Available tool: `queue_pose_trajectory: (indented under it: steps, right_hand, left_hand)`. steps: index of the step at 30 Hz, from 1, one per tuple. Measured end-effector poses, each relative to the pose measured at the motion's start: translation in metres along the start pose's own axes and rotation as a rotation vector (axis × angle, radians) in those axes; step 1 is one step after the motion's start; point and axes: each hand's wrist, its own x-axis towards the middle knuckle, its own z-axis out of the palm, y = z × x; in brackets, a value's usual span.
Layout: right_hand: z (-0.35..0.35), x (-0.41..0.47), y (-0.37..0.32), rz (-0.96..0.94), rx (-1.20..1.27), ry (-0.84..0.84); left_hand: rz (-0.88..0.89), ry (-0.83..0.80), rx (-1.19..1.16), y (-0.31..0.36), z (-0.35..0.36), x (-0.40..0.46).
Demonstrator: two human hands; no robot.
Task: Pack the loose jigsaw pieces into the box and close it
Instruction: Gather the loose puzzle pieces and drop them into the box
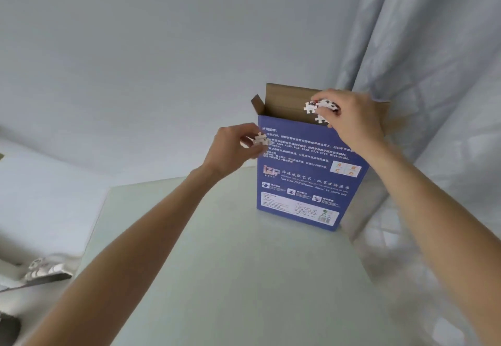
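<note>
Head view, blue box (306, 177) printed "Net size 700*500mm", hands holding pieces (315, 110)

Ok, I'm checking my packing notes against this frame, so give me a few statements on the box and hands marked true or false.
1. The blue box stands upright on the table. True.
2. Its top flap is closed. False: it is open.
3. The right hand holds several jigsaw pieces at the opening. True.
4. The left hand is empty. False: it pinches a piece.
</note>
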Motion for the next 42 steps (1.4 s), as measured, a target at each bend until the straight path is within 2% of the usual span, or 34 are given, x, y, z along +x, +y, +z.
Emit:
queue_pose_trajectory:
  steps: [3, 6, 11, 17, 20, 23, 28, 37, 40, 42]
  right_hand:
    - [0.004, 0.019, 0.032, -0.113, -0.194, -0.079]
    - [0.011, 0.024, 0.05, -0.172, -0.291, -0.238]
    - [0.01, 0.029, 0.065, -0.122, -0.188, -0.353]
    - [0.015, 0.027, 0.073, -0.018, -0.117, -0.396]
    - [0.017, 0.026, 0.076, 0.007, -0.107, -0.378]
    - [0.017, 0.026, 0.076, -0.006, -0.123, -0.35]
    - [0.017, 0.023, 0.07, -0.027, -0.151, -0.292]
    - [0.017, 0.014, 0.054, -0.052, -0.229, -0.186]
    - [0.017, -0.009, 0.037, -0.091, -0.124, -0.046]
    - [0.024, -0.042, 0.019, -0.127, -0.072, 0.011]
  left_hand:
    - [0.061, 0.066, -0.004, 0.014, 0.007, 0.043]
    - [0.074, 0.059, -0.026, 0.017, 0.019, 0.074]
    - [0.101, 0.019, 0.171, 0.019, 0.041, 0.12]
    - [0.208, -0.195, 0.474, 0.02, 0.05, 0.146]
    - [0.216, -0.248, 0.446, 0.016, 0.057, 0.148]
    - [0.219, -0.24, 0.365, 0.012, 0.061, 0.144]
    - [0.246, -0.204, 0.387, 0.014, 0.061, 0.131]
    - [0.407, 0.06, 0.486, 0.002, 0.054, 0.089]
    - [0.358, 0.183, 0.45, 0.006, 0.05, 0.058]
    - [0.269, 0.207, 0.352, 0.008, 0.049, 0.02]
